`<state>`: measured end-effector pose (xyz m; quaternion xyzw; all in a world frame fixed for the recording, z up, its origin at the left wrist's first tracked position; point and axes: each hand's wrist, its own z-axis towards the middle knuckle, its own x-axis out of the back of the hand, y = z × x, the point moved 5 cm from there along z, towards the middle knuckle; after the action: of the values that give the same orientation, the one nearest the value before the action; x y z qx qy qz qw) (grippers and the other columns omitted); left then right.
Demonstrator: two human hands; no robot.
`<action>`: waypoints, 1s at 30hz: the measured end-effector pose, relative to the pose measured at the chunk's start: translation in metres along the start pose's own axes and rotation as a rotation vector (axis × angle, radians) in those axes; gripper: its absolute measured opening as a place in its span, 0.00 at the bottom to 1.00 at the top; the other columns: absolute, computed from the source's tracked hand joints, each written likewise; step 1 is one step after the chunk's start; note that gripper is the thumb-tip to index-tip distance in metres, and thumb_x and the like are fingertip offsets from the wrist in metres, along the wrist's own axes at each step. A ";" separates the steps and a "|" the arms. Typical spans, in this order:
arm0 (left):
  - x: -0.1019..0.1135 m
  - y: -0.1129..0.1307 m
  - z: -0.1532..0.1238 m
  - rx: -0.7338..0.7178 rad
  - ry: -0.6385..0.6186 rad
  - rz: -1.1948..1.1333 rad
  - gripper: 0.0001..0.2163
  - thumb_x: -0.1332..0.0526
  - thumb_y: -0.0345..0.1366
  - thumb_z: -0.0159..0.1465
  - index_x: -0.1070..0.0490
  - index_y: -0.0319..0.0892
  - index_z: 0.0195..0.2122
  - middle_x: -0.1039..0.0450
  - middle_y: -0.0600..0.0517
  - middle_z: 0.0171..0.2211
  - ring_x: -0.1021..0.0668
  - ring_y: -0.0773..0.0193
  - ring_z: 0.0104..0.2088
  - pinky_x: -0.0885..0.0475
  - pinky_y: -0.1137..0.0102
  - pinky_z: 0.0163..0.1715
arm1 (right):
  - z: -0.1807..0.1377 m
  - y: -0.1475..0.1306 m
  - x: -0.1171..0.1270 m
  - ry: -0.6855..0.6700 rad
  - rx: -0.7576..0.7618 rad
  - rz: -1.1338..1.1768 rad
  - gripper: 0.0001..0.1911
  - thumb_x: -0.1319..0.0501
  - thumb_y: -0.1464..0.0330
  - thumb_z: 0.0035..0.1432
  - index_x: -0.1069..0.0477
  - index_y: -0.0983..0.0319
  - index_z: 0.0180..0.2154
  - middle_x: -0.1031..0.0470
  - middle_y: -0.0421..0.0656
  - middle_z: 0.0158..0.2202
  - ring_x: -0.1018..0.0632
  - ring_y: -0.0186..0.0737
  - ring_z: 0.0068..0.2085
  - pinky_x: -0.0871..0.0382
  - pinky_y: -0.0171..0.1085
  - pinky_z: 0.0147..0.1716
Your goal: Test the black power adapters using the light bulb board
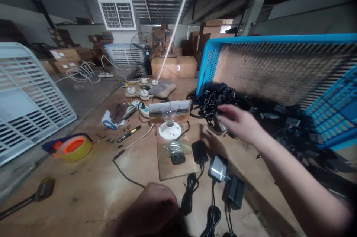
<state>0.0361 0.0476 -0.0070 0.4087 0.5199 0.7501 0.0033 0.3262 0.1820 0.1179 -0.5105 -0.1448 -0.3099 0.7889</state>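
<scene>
Passage over plywood tabletop at left, black power adapters mid-table, blue crate blocking right

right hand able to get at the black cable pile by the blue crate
Very likely yes: the right hand is already at the edge of the bundle of black cables, and nothing seems to lie between them. The blue plastic crate stands behind the bundle, not in the way.

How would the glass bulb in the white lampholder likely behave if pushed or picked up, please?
The clear glass bulb looks thin-walled, so it is probably light and fragile. Its white round lampholder has a broad, flat base, so it would likely resist tipping, though a push high on the bulb might still rock it.
</scene>
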 end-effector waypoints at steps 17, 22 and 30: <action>-0.004 -0.009 -0.003 -0.016 -0.019 0.015 0.11 0.44 0.36 0.70 0.28 0.42 0.31 0.25 0.55 0.27 0.25 0.68 0.29 0.36 0.76 0.32 | -0.090 -0.015 -0.081 -0.513 0.191 -0.397 0.31 0.33 0.70 0.46 0.34 0.64 0.54 0.28 0.53 0.50 0.24 0.53 0.51 0.27 0.46 0.51; -0.003 -0.007 -0.002 0.013 -0.007 0.008 0.11 0.44 0.36 0.69 0.27 0.43 0.31 0.24 0.54 0.28 0.24 0.67 0.29 0.34 0.76 0.32 | -0.115 -0.044 -0.087 -0.419 0.329 0.049 0.37 0.31 0.68 0.51 0.42 0.57 0.60 0.32 0.49 0.60 0.29 0.48 0.61 0.34 0.48 0.62; 0.002 -0.001 -0.006 0.054 0.019 -0.037 0.04 0.40 0.32 0.64 0.25 0.44 0.34 0.21 0.54 0.33 0.22 0.64 0.35 0.32 0.75 0.39 | -0.122 -0.044 -0.123 -0.538 0.301 0.045 0.40 0.29 0.70 0.47 0.40 0.62 0.60 0.32 0.55 0.60 0.29 0.53 0.61 0.34 0.52 0.62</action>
<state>0.0310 0.0440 -0.0076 0.3916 0.5474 0.7396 0.0013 0.1930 0.1019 0.0288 -0.4547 -0.3815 -0.1211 0.7956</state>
